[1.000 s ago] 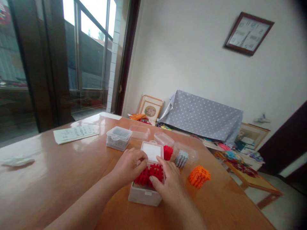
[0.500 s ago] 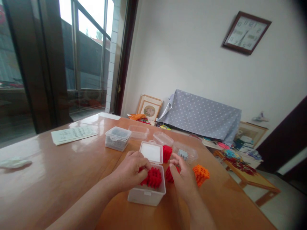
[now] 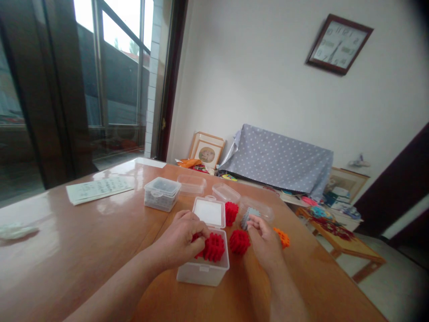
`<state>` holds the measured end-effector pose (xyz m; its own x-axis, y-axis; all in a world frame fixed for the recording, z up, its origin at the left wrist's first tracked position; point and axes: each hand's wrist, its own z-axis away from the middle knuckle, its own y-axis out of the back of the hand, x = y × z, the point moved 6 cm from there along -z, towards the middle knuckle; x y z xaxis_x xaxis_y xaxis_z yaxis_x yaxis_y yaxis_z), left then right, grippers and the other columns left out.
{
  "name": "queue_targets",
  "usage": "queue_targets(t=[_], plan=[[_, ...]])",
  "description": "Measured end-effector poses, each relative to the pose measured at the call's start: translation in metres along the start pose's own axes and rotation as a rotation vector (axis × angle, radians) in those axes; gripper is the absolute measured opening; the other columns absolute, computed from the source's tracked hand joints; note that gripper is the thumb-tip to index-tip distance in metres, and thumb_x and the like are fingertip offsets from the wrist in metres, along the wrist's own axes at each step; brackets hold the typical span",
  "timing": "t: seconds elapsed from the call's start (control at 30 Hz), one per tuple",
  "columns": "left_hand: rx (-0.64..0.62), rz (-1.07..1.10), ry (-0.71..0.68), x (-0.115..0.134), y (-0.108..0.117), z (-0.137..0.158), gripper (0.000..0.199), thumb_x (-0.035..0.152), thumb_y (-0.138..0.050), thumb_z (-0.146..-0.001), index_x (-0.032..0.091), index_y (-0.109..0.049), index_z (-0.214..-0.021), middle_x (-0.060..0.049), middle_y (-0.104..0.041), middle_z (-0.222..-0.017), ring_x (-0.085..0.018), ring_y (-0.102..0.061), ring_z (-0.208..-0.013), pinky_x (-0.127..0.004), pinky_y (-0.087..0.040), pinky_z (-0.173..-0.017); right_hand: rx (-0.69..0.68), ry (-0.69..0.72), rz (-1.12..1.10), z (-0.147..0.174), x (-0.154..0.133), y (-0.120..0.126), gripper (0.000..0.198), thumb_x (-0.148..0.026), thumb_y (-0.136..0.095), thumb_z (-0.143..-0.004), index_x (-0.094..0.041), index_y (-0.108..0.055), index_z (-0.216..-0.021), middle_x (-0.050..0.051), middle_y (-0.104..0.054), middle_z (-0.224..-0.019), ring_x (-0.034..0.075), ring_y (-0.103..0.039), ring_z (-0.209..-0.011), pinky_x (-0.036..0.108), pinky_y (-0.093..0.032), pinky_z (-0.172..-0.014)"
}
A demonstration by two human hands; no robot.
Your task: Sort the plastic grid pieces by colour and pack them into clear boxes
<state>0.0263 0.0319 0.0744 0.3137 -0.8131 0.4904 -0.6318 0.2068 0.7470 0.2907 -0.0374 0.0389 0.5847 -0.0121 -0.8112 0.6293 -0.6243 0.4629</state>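
My left hand (image 3: 186,239) reaches into an open clear plastic box (image 3: 204,276). Its bent fingers are closed on red notched pieces (image 3: 197,241) at the left side of the box, partly hidden. Beside them in the box stands a red notched block (image 3: 214,247). My right hand (image 3: 266,241) is right of the box, thumb and fingertips closed at the near edge of a grey notched piece (image 3: 247,218). A red notched block (image 3: 239,242) lies between the box and this hand. Orange notched pieces (image 3: 283,237) show behind it, partly covered.
Another red block (image 3: 231,213) stands by the open white-faced lid (image 3: 209,212). Beyond are a closed clear box (image 3: 162,194) and clear shallow containers (image 3: 226,192). Printed sheets (image 3: 100,189) and a crumpled tissue (image 3: 16,230) lie left on the wooden table (image 3: 83,250).
My right hand has moved right, from over the red block to the grey piece, and its fingers have closed. My left hand stays at the box. The view has shifted slightly.
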Motion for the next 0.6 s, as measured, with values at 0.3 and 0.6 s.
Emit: queue_targets(t=[0.3, 0.6], plan=[[0.078, -0.024, 0.031, -0.011, 0.006, -0.002, 0.020, 0.014, -0.056, -0.080, 0.024, -0.072, -0.085, 0.001, -0.071, -0.084, -0.020, -0.061, -0.090, -0.039, -0.037, -0.098, -0.183, -0.005, 0.119, -0.007, 0.033, -0.005, 0.053, -0.030, -0.056, -0.082, -0.015, -0.062, -0.133, 0.014, -0.066, -0.132, 0.026, -0.063, -0.121, 0.041, -0.048, -0.104], [0.187, -0.067, 0.094, -0.030, 0.012, -0.003, 0.020, 0.013, -0.054, -0.080, 0.023, -0.071, -0.086, -0.002, -0.072, -0.087, -0.021, -0.062, -0.091, -0.035, -0.043, -0.089, -0.306, 0.047, 0.237, 0.002, 0.026, -0.015, 0.063, -0.046, -0.074, -0.077, -0.016, -0.065, -0.131, 0.015, -0.065, -0.130, 0.030, -0.060, -0.123, 0.046, -0.043, -0.106]])
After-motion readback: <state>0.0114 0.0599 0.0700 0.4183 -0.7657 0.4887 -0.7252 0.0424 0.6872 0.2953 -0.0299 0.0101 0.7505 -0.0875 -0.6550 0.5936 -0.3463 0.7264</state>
